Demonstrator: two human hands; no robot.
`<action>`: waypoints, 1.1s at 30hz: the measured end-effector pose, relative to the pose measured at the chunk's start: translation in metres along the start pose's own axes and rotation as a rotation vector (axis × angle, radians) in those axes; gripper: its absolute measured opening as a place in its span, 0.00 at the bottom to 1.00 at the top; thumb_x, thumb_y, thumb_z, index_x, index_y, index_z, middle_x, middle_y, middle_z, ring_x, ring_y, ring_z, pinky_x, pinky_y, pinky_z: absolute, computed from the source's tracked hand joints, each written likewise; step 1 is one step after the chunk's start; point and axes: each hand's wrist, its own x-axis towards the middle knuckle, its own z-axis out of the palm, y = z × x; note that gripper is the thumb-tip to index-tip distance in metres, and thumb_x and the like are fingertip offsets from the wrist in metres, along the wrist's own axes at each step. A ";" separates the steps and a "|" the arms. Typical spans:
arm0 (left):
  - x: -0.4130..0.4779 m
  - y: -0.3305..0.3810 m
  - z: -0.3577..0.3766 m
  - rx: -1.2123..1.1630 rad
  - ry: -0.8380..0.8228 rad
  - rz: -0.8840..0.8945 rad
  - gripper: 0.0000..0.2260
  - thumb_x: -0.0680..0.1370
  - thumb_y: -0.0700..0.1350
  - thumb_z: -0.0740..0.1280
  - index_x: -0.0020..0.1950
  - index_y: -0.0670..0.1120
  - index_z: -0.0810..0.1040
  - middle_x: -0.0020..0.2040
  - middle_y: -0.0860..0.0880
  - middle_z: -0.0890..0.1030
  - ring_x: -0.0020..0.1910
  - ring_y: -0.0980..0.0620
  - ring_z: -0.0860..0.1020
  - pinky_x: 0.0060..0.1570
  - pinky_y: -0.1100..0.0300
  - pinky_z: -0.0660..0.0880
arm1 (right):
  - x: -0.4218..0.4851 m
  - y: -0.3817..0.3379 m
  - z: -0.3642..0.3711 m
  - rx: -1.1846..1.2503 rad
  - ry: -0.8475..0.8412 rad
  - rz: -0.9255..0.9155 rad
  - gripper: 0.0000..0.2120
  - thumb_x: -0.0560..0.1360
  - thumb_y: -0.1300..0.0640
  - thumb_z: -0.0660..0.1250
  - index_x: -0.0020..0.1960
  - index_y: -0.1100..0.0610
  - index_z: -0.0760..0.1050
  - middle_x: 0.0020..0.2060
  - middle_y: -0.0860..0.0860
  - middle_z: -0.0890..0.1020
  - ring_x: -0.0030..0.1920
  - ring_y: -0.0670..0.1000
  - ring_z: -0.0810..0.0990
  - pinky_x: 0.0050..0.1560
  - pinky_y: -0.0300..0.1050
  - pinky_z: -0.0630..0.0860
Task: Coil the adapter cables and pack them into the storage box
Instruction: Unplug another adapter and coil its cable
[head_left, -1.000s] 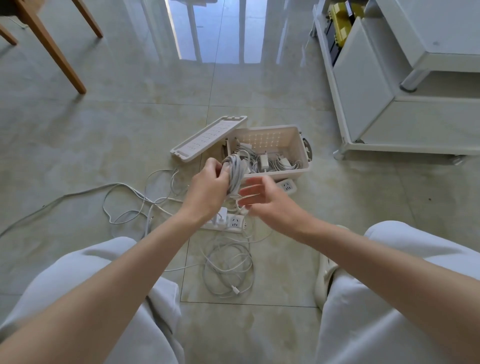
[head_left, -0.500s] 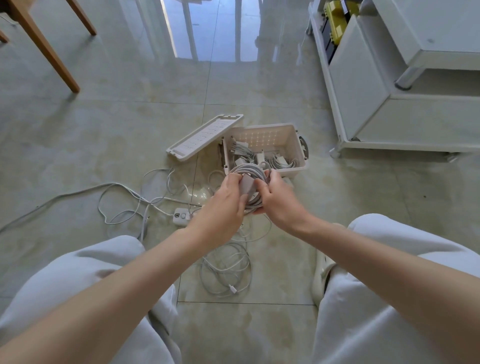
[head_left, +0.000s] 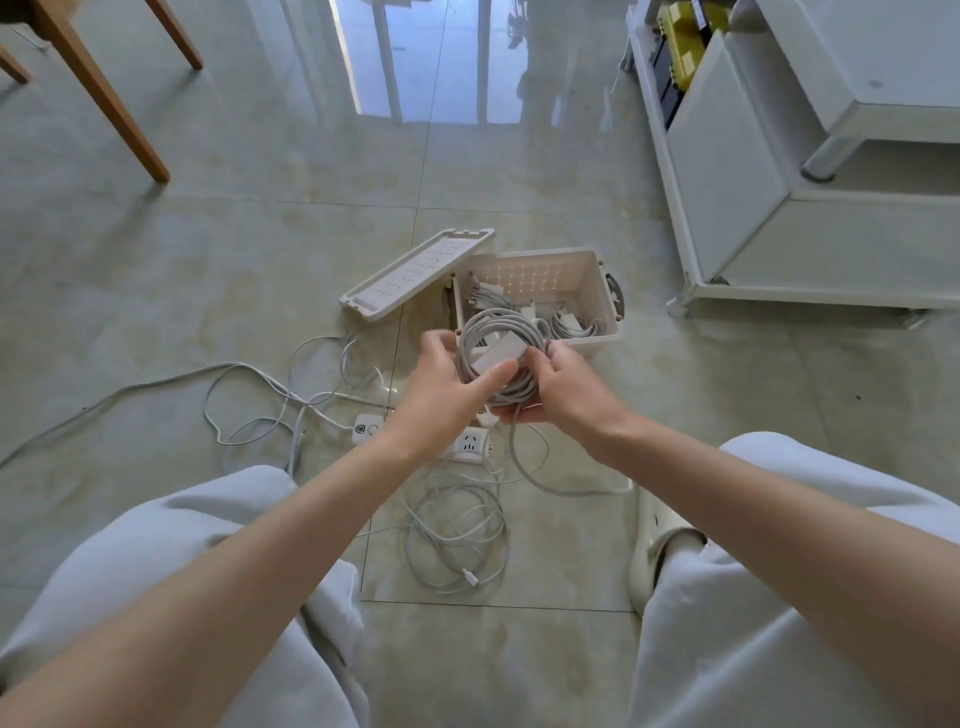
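Observation:
A grey adapter cable (head_left: 496, 332) is wound into a round coil, its adapter block lying across the middle. My left hand (head_left: 441, 387) grips the coil's left side with the thumb pressed on the block. My right hand (head_left: 563, 387) cups the coil from the right and underneath. A tail of the cable hangs from the coil to the floor. The coil is held just in front of the open white storage box (head_left: 597, 291), which has several coiled cables inside. The box lid (head_left: 415, 273) leans against the box's left side.
A white power strip (head_left: 470, 444) lies on the tiled floor under my hands. Loose white cables (head_left: 457, 535) lie between my knees, more (head_left: 260, 395) trail off left. A white cabinet (head_left: 779, 208) stands at the right, wooden chair legs (head_left: 98, 93) at the far left.
The bundle went from upright in my left hand alone to a flat coil held by both hands, nearer the box. My right hand closed onto it.

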 end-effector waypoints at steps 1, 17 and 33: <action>0.000 0.000 0.000 -0.103 -0.062 -0.059 0.24 0.75 0.53 0.68 0.63 0.42 0.64 0.55 0.46 0.75 0.45 0.54 0.78 0.37 0.66 0.77 | -0.001 0.001 0.002 0.004 -0.028 -0.009 0.13 0.82 0.57 0.51 0.58 0.65 0.67 0.50 0.62 0.79 0.42 0.55 0.82 0.34 0.45 0.81; 0.006 -0.002 -0.006 -0.155 -0.146 -0.134 0.22 0.77 0.62 0.58 0.58 0.44 0.66 0.49 0.47 0.77 0.42 0.53 0.78 0.44 0.59 0.77 | -0.004 0.010 0.000 -0.254 -0.139 -0.019 0.11 0.82 0.56 0.51 0.56 0.60 0.68 0.39 0.51 0.76 0.32 0.45 0.74 0.32 0.35 0.72; 0.006 -0.011 -0.005 0.514 -0.259 0.106 0.13 0.80 0.49 0.62 0.54 0.41 0.80 0.46 0.43 0.82 0.41 0.49 0.76 0.37 0.61 0.68 | 0.001 0.029 -0.013 -0.995 -0.215 -0.365 0.09 0.79 0.53 0.58 0.55 0.58 0.67 0.49 0.58 0.80 0.49 0.58 0.78 0.49 0.54 0.73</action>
